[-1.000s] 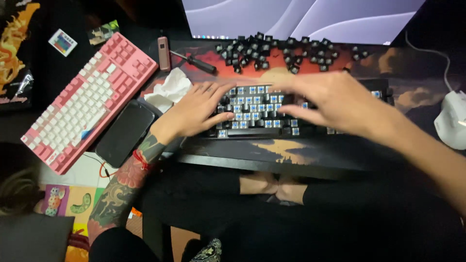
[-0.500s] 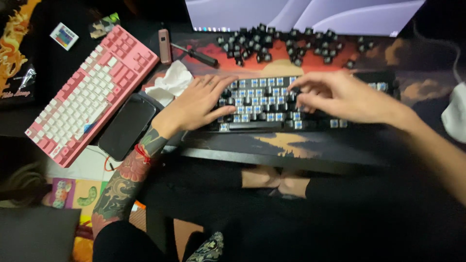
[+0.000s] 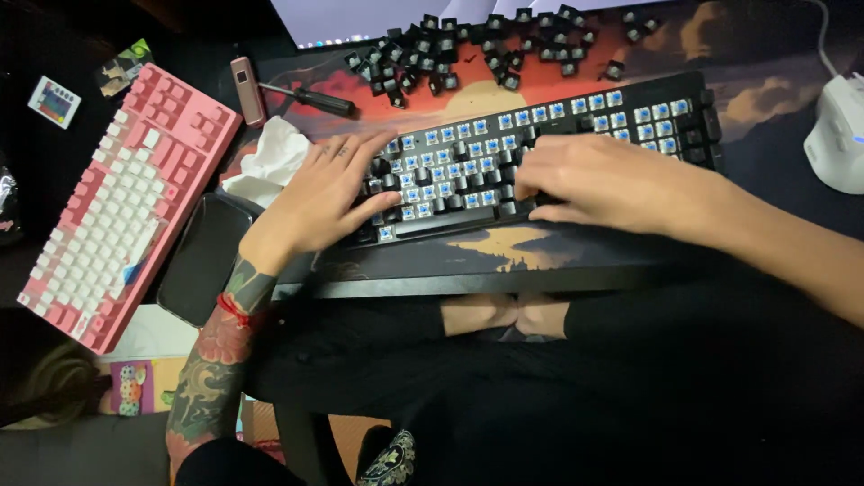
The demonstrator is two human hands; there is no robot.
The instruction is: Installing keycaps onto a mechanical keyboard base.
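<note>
A black keyboard (image 3: 576, 135) with most keycaps off and blue switches exposed lies on a desk mat. My left hand (image 3: 328, 193) rests flat on its left end, fingers spread over the keys. Over the keyboard's middle, my right hand (image 3: 598, 180) lies with curled fingers pressing on the lower rows; whether it holds anything I cannot tell. A heap of loose black keycaps (image 3: 477, 45) sits behind the keyboard.
A pink and white keyboard (image 3: 126, 193) lies at the left beside a black wrist rest (image 3: 202, 256). A crumpled tissue (image 3: 270, 162), a screwdriver (image 3: 310, 97) and a small pink stick (image 3: 246, 88) lie near it. A white mouse (image 3: 837, 135) is at the right.
The view has shifted and tilted, so the keyboard now sits at an angle. My right hand has slid left toward the middle of the keyboard. The left hand stays on the left end.
</note>
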